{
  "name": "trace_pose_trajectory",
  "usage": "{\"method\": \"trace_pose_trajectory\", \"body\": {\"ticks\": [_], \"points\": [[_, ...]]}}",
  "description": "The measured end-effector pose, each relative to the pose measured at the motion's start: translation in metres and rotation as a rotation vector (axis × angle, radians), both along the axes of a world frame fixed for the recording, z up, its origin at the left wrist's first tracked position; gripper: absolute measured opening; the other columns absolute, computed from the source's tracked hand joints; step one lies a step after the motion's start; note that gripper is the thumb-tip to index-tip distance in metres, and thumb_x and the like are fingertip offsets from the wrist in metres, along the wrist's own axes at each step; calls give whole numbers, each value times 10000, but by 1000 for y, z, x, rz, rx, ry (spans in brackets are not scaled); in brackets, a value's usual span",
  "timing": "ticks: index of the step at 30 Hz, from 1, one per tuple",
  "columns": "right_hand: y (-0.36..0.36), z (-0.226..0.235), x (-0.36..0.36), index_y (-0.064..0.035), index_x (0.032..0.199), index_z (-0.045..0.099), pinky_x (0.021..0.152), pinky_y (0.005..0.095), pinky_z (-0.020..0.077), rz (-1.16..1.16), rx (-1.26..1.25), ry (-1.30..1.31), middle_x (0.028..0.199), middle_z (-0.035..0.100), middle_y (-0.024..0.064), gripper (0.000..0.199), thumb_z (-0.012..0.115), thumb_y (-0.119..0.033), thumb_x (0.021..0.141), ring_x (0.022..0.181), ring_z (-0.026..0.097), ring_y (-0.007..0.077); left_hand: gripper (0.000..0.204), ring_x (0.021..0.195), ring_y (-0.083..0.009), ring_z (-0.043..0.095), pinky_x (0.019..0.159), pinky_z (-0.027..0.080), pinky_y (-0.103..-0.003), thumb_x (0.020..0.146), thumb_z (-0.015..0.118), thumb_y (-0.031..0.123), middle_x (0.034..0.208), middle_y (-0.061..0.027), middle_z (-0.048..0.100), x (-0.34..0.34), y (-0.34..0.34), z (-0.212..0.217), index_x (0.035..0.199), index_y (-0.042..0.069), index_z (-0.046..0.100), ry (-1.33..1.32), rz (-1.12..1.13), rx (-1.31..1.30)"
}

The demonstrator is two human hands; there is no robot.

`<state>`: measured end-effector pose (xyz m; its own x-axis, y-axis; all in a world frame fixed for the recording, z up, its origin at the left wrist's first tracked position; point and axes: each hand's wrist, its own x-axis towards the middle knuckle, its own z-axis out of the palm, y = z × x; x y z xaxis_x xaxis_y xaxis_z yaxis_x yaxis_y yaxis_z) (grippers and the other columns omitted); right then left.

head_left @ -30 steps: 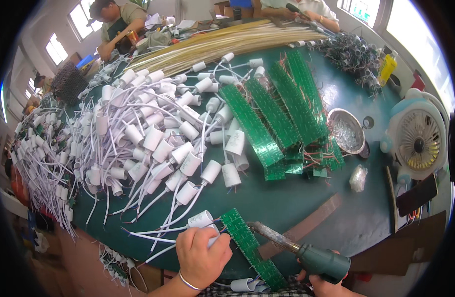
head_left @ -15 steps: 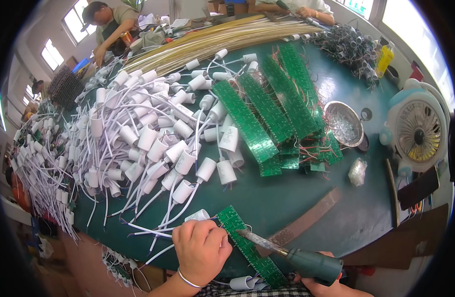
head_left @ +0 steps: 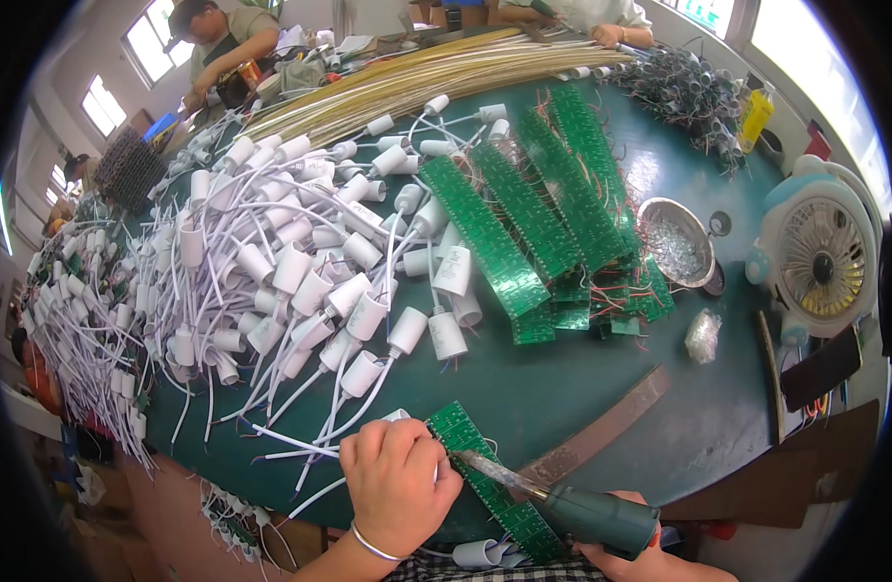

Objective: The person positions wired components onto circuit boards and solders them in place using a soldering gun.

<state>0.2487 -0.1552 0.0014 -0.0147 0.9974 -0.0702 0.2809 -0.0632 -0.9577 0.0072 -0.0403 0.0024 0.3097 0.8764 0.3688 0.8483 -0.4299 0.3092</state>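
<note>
In my right hand [head_left: 620,555] is a soldering iron [head_left: 593,514] with a dark green handle, fingers wrapped round its rear end. Its dull metal tip points left and meets the upper part of a narrow green circuit board [head_left: 490,485] near the table's front edge. My left hand [head_left: 399,485] is closed at the board's upper left edge, gripping a white lamp holder that is mostly hidden. Only a bit of white [head_left: 397,415] shows beyond the knuckles. What the fingertips pinch at the board is out of sight.
White lamp holders [head_left: 291,267] with cables pile up left. Stacked green boards [head_left: 485,233] with wires lie centre. Rightward are a metal bowl [head_left: 677,276], a clear plastic lump [head_left: 702,337], a brown strip [head_left: 601,427] and a fan [head_left: 822,262]. Two co-workers sit across the table, another farther left.
The iron's tip has shifted slightly left along the board, its handle following. My left hand has edged right. A co-worker at the far left has raised their forearm.
</note>
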Motion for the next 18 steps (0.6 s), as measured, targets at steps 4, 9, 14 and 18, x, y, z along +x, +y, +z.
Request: {"method": "trace_pose_trajectory", "body": {"ticks": [4,9,14,18], "points": [[2,1,1,27,1186,540,879,368,480,9,-95,20,1101,609,162,508,766,-85,744,1000,607,260,186,864,-260,495,767,337,-400,580,682,63,888,-24,534,0,1,0,712,111,560,16,-9,-4],[4,1,3,26,1155,561,862,384,487,51,1,-23,1098,605,177,471,768,-97,750,983,614,296,180,863,-261,495,769,339,-400,582,682,67,886,-24,536,1,1,2,707,112,560,26,-5,-10],[-1,-1,8,25,1146,565,855,393,488,24,75,-145,1100,599,188,465,773,-105,751,980,614,307,176,866,-261,492,771,340,-402,582,682,72,888,-24,535,1,0,2,707,112,565,33,-6,-17],[-3,0,6,31,1156,556,836,387,497,-12,28,-79,1085,606,183,479,775,-112,755,951,625,300,171,870,-262,490,775,342,-404,581,683,74,892,-23,535,1,0,2,702,113,569,36,0,-28]]}}
